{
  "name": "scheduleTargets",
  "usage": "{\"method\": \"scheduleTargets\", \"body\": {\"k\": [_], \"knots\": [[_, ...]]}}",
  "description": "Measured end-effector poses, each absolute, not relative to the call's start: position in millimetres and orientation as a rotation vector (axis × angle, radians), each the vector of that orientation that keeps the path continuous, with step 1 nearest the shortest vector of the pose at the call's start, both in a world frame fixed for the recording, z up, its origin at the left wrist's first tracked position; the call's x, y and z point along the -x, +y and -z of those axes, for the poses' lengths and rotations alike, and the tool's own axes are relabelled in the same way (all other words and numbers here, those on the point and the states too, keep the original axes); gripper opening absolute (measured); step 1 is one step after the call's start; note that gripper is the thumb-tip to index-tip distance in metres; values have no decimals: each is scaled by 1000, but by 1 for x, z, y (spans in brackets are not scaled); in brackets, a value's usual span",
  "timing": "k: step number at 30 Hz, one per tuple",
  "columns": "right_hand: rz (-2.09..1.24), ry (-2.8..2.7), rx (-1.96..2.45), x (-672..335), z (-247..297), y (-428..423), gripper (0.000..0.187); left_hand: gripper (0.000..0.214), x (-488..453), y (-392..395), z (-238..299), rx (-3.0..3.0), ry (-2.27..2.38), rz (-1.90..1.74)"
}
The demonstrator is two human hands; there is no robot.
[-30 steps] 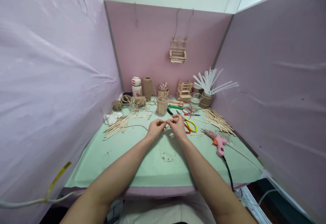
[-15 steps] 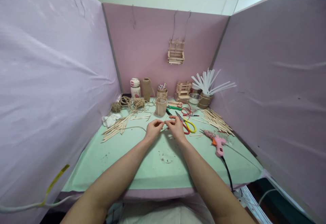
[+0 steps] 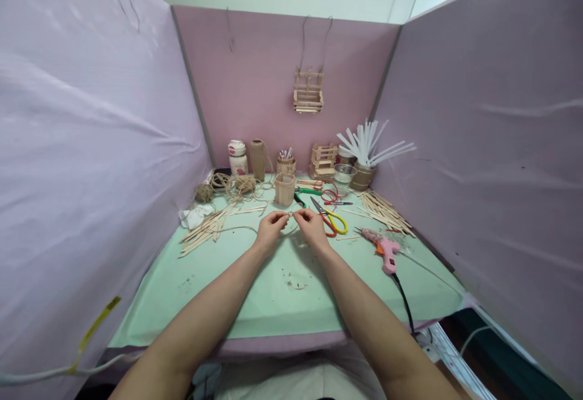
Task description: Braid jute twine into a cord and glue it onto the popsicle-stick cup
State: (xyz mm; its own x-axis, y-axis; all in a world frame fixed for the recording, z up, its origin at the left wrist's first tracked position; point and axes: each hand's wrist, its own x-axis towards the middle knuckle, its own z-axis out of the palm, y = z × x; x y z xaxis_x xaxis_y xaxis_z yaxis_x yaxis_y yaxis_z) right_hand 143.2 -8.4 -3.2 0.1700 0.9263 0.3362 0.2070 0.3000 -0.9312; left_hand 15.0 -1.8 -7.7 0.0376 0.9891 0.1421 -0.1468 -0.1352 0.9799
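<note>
My left hand point(image 3: 270, 229) and my right hand point(image 3: 311, 228) meet over the middle of the table, fingertips a little apart. Both pinch a thin cord point(image 3: 240, 227), which forms a small loop between them and trails off to the left across the cloth. Just beyond the hands stands a small cup made of wooden sticks point(image 3: 285, 191). Close to my right hand lie scissors point(image 3: 337, 223) with one red and one yellow handle. Green-handled pliers point(image 3: 310, 192) rest behind them. The fingers partly hide the cord.
A pink glue gun point(image 3: 387, 252) lies at right, its black cable running off the front edge. Wooden sticks lie in piles at left point(image 3: 204, 230) and right point(image 3: 386, 213). Tangled twine point(image 3: 228, 187), a bottle point(image 3: 237, 160) and a pot of white glue sticks point(image 3: 363, 176) stand behind.
Both fingertips have parted slightly, and a small loop of cord now shows between them. The whole view has shifted a little as the head turned.
</note>
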Motion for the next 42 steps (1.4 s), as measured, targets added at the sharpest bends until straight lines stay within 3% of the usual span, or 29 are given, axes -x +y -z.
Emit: {"method": "scheduleTargets", "body": {"k": [9,21,26,31,37,42], "knots": [[-559,-1322,1173,-142,-1,-15,16,24,-15,-1,12,-1288,1040,-1379],[-677,-1327,1215,-140,1,-13,18,19,-14,-7,7,-1450,1079,-1389],[-614,-1373,1192,-137,2,-15,10,13,-18,-8,6,-1095,980,-1356],[-561,-1480,1074,-136,0,-17,10,12,-15,-4,1,-649,782,-1047],[-789,-1375,1099,-142,-4,-14,18,28,-14,-8,2,-1041,842,-1225],[-749,-1417,1141,-144,-1,-11,18,29,-14,-7,9,-1317,1047,-1202]]}}
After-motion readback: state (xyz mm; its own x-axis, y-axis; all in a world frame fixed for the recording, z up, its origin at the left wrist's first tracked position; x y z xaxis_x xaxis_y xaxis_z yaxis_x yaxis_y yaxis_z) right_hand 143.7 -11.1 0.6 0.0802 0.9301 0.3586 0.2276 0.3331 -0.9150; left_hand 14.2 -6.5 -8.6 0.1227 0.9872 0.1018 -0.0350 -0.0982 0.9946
